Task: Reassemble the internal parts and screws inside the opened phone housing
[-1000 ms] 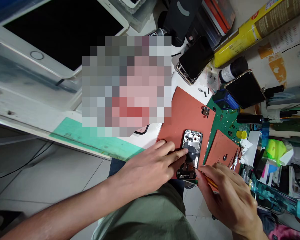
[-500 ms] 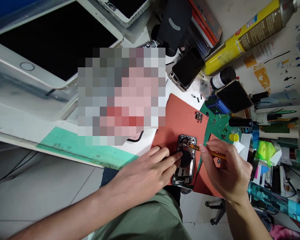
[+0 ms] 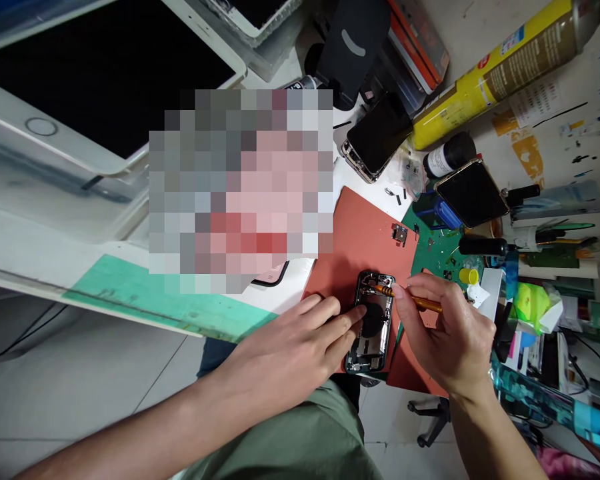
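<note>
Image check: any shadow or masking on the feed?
Head view: a pixelated grey and pink block hides part of the white workbench; a shadow darkens the flat red mat beside the opened black phone, whose tiny parts are hard to make out.

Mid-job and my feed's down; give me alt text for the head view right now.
The right hand holds a thin orange tool in its grip, the tip at the upper end of an opened phone with its insides showing. The left hand's fingers rest at the phone's left edge, and a red mat lies underneath.
</note>
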Demonstrator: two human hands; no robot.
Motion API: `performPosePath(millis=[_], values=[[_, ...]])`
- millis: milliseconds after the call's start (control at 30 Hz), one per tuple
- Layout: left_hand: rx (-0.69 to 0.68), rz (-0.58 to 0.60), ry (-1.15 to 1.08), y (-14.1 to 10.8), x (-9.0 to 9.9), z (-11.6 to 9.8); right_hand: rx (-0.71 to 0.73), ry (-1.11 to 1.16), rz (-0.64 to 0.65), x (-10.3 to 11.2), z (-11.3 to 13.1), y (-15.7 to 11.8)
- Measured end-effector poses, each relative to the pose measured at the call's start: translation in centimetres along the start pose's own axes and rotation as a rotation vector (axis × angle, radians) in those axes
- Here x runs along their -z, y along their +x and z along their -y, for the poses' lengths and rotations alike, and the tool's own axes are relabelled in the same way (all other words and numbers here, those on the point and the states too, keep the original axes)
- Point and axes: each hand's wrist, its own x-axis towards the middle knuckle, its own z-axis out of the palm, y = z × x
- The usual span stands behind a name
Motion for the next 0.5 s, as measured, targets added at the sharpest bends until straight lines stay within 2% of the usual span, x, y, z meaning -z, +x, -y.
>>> performPosePath(millis=[133, 333, 500], values=[[0.001, -0.011, 0.003, -0.1, -0.1, 0.0, 0.024, -0.032, 0.019, 0.3, -0.1, 0.0], [-0.015, -0.032, 0.009, -0.1, -0.5, 0.1, 0.114, -0.019, 0.179, 1.1, -0.1, 0.5], [-0.01, -0.053, 0.012, -0.1, -0.6, 0.1, 0.155, -0.008, 0.225, 1.3, 0.2, 1.3]])
